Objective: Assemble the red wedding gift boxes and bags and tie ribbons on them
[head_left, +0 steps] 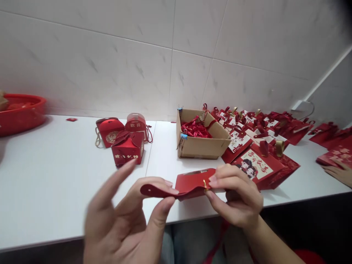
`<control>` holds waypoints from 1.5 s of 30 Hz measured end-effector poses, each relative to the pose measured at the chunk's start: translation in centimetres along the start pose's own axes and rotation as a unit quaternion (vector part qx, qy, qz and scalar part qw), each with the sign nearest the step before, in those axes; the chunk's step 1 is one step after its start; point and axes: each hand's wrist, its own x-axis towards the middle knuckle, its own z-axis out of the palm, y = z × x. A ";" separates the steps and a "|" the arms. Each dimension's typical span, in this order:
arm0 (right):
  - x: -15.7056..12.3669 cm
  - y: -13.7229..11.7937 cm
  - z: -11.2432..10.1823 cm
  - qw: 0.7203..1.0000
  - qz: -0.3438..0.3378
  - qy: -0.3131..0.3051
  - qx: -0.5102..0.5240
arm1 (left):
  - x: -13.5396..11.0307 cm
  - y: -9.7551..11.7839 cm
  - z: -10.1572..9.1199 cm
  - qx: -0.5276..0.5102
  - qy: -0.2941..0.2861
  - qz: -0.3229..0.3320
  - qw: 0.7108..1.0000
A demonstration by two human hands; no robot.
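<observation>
Between my hands, above the table's front edge, is a red folded paper gift box (192, 183), with a rounded flap end that has a small hole. My left hand (123, 220) pinches the flap between thumb and fingers, its index finger raised. At the box's other end, my right hand (236, 194) grips the card between thumb and fingertips, beside a small gold-coloured piece (205, 184). A red ribbon (217, 245) hangs below my right hand; whether it joins the box I cannot tell.
A cardboard box (202, 148) of red ribbons stands behind my hands. Several finished red gift boxes (255, 165) crowd the right side, and 3 small red boxes (128, 148) stand left of centre. A red basin (23, 115) is far left. Another person's hand (341, 172) is far right.
</observation>
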 end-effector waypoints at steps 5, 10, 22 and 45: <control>0.1 -0.9 0.4 0.998 -0.049 -0.028 0.020 | 0.2 -0.7 -0.3 0.027 -0.011 0.117 0.993; 0.2 -1.1 0.6 0.998 -0.052 -0.030 0.010 | 1.8 -2.0 -1.1 0.007 -0.287 0.100 0.953; 0.5 -1.2 0.6 0.997 -0.066 -0.032 -0.008 | 1.8 -1.9 0.1 0.020 -0.277 0.058 0.959; 0.1 -0.9 0.7 0.997 -0.048 -0.045 0.040 | 2.2 -1.6 0.1 -0.027 -0.355 -0.129 0.926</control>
